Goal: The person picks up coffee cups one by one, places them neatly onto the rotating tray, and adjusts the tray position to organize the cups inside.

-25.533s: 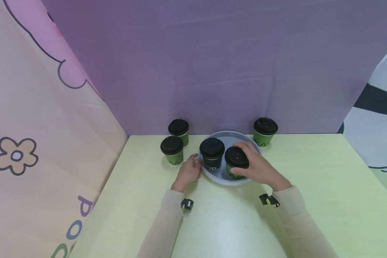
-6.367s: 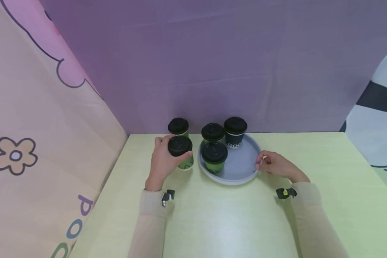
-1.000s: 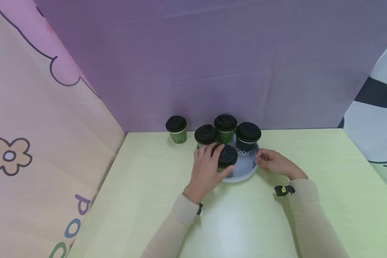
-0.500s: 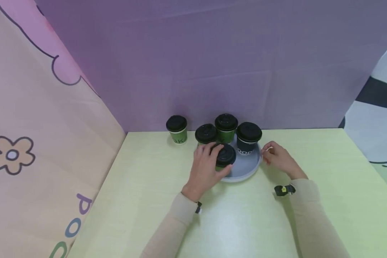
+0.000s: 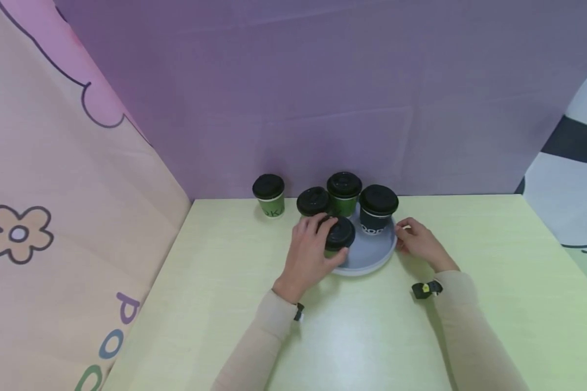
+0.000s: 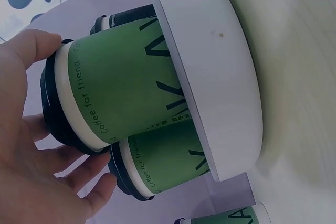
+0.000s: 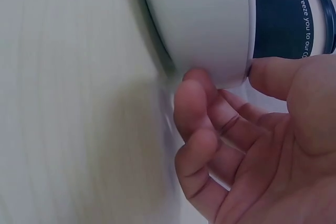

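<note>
My left hand (image 5: 304, 259) grips the black lid of a green paper coffee cup (image 5: 339, 233) at the front of the round grey tray (image 5: 372, 262). In the left wrist view, thumb and fingers span the lid of this upright cup (image 6: 118, 77); its base is hidden behind the tray wall (image 6: 220, 87). My right hand (image 5: 420, 244) holds the tray's right edge. The right wrist view has the thumb on the rim and curled fingertips against the outer wall (image 7: 205, 30). Behind the gripped cup stand two green cups (image 5: 313, 201) (image 5: 344, 187) and a black cup (image 5: 378, 209).
Another lidded green cup (image 5: 270, 196) stands on the pale yellow table (image 5: 215, 282), left of the tray near the back edge. A purple cloth (image 5: 293, 108) rises behind the table. Printed cloths hang at the left (image 5: 34, 163) and right (image 5: 582, 179).
Over the last second, the left hand and its cup have shifted slightly left; the right hand has regripped the tray edge. Since 6.4 s ago, this cup has come from the table onto the tray.
</note>
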Demonstrator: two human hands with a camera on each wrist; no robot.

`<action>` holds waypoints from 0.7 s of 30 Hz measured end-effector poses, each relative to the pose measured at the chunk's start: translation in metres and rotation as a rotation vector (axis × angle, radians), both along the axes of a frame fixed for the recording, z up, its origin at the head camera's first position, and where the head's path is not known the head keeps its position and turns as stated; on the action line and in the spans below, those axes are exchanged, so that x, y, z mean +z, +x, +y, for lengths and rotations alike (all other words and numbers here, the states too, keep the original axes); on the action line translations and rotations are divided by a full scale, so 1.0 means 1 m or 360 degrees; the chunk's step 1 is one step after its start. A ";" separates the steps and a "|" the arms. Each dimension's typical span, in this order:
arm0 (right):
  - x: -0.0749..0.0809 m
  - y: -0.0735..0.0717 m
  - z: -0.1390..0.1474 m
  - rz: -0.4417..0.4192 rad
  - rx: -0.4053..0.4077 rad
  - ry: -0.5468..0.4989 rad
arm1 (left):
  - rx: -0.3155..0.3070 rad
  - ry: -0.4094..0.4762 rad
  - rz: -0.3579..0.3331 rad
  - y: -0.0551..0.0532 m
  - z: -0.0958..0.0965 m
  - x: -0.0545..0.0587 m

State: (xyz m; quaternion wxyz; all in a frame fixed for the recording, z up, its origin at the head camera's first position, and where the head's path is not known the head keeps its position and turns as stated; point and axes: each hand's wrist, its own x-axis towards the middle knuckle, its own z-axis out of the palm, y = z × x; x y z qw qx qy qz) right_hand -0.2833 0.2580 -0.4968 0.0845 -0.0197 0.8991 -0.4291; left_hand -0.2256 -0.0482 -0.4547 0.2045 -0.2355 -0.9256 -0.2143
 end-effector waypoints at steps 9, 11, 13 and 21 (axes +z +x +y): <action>0.003 0.002 0.002 -0.0119 0.0060 -0.0081 | -0.0022 0.0040 -0.0018 -0.003 -0.004 0.000; 0.004 0.002 0.002 -0.0147 0.0084 -0.0091 | -0.0025 0.0063 -0.0037 -0.003 -0.005 0.000; 0.006 0.003 0.002 -0.0170 0.0114 -0.0089 | -0.0027 0.0083 -0.0058 -0.003 -0.006 0.000; 0.011 0.008 0.004 -0.0219 0.0234 -0.0064 | -0.0031 0.0138 -0.0080 -0.005 -0.011 0.001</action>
